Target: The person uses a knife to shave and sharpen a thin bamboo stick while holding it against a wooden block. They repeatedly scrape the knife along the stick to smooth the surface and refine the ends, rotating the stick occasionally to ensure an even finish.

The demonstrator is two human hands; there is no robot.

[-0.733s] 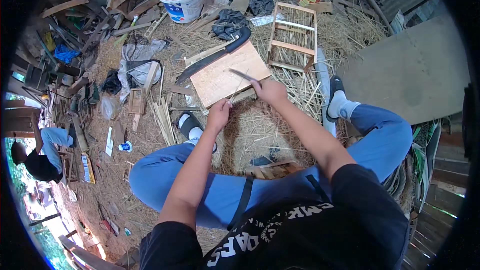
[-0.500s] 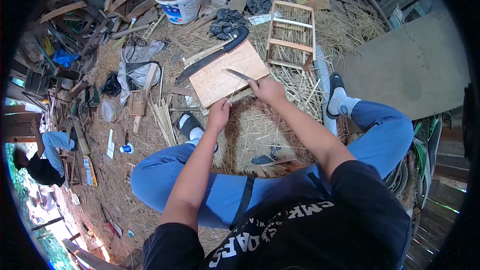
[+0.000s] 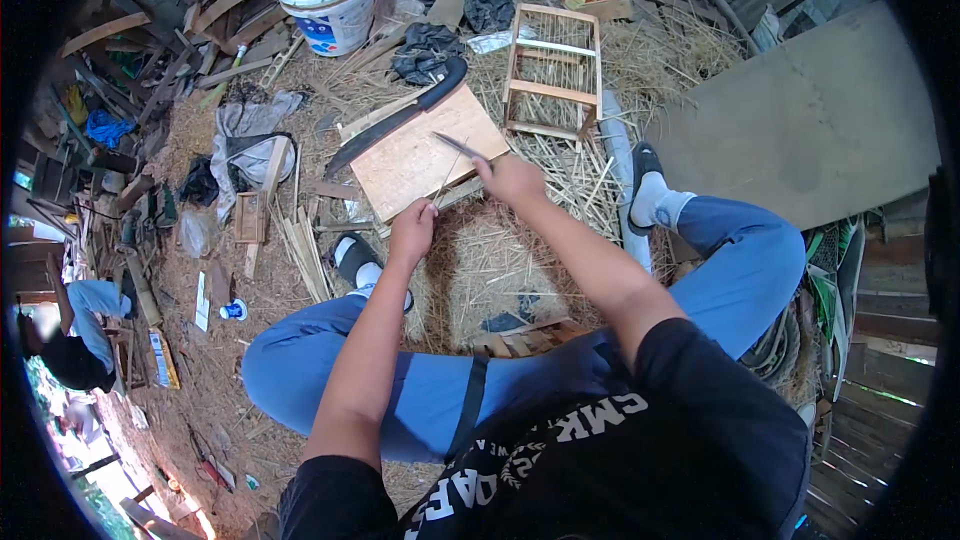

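Observation:
My right hand [image 3: 512, 180] is closed round the handle of a small knife [image 3: 458, 146], whose blade points up and left over a pale wooden board [image 3: 398, 174]. At the board's near edge my left hand [image 3: 412, 230] pinches a thin bamboo strip [image 3: 448, 180]. The strip runs up from the fingertips toward the knife; whether the blade touches it I cannot tell. A machete [image 3: 385, 130] with a black handle lies across the far left part of the board.
Beyond my right hand stands a small slatted wooden frame [image 3: 555, 90]. Split bamboo strips [image 3: 572, 178] litter the straw-covered ground. A white bucket [image 3: 328, 15] stands at the back, a large flat sheet [image 3: 790, 120] lies at right. Another person [image 3: 75, 340] sits at far left.
The whole scene has shifted a little to the left in view. Both hands keep nearly the same place at the board, still holding the knife and the bamboo strip.

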